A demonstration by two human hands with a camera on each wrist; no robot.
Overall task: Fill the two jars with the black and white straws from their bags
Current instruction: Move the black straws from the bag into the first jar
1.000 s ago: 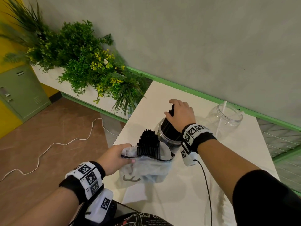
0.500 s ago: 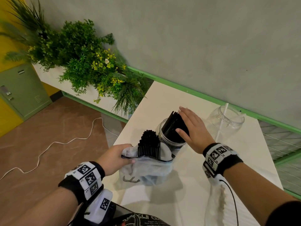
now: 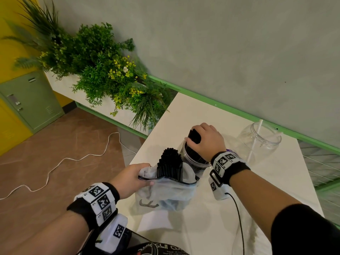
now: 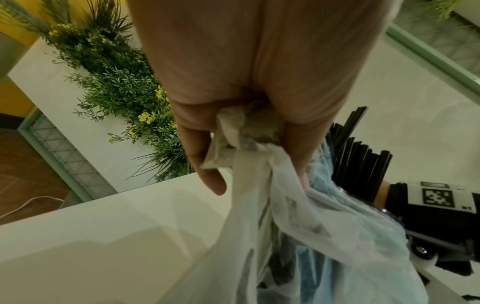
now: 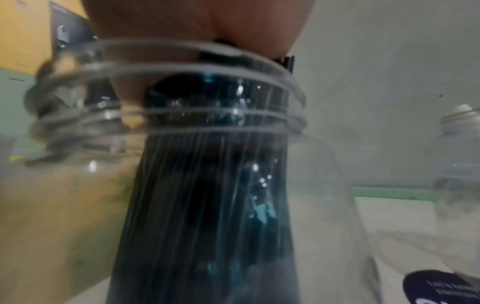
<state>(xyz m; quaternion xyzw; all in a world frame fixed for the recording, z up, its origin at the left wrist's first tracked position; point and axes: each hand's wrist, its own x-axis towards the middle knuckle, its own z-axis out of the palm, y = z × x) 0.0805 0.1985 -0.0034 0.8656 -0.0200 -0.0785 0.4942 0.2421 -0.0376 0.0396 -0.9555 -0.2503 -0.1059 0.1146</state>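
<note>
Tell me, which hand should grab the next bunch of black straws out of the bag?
The right hand, probably. It is just settling black straws into the jar beside the bag, whereas the left hand grips the bag's edge, holding it open.

We count two clear jars: one jar (image 3: 195, 161) packed with black straws (image 3: 193, 144), and a second jar (image 3: 261, 140) holding one white straw (image 3: 254, 142). We see one plastic bag (image 3: 165, 192) with a bundle of black straws (image 3: 170, 164), too many to count. Two hands: left hand (image 3: 131, 178), right hand (image 3: 207, 140).
</note>
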